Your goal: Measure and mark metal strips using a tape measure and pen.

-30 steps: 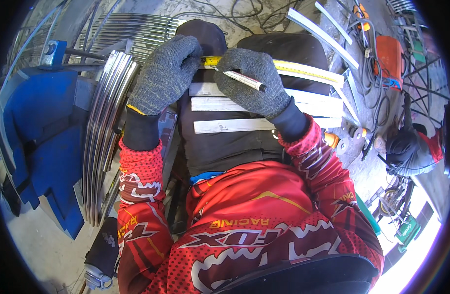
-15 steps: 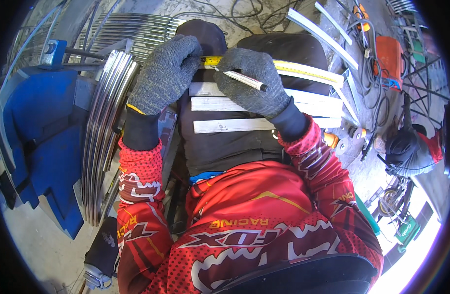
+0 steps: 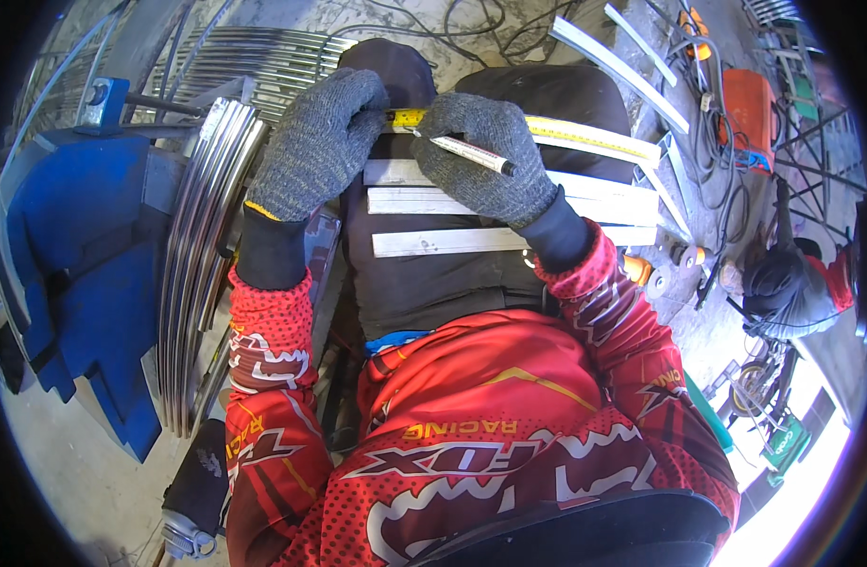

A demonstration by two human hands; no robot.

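A yellow tape measure (image 3: 594, 138) is stretched along the farthest of several pale metal bars lying across my thighs. My left hand (image 3: 322, 142), in a grey knit glove, is closed on the tape's left end, its fingertips partly hidden. My gloved right hand (image 3: 490, 156) grips a white marker (image 3: 471, 154) with a black end, its tip side pointing left at the tape and bar. Nearer to me lie other pale bars (image 3: 424, 243), side by side. The right hand covers part of the tape and the bars beneath it.
Shiny metal tubes (image 3: 202, 255) and a blue metal machine (image 3: 84, 236) stand at the left. More pale bars (image 3: 622, 71), cables and an orange-red box (image 3: 748, 118) lie at the right. Another person (image 3: 797, 288) is at far right. A black bottle (image 3: 195, 482) is at lower left.
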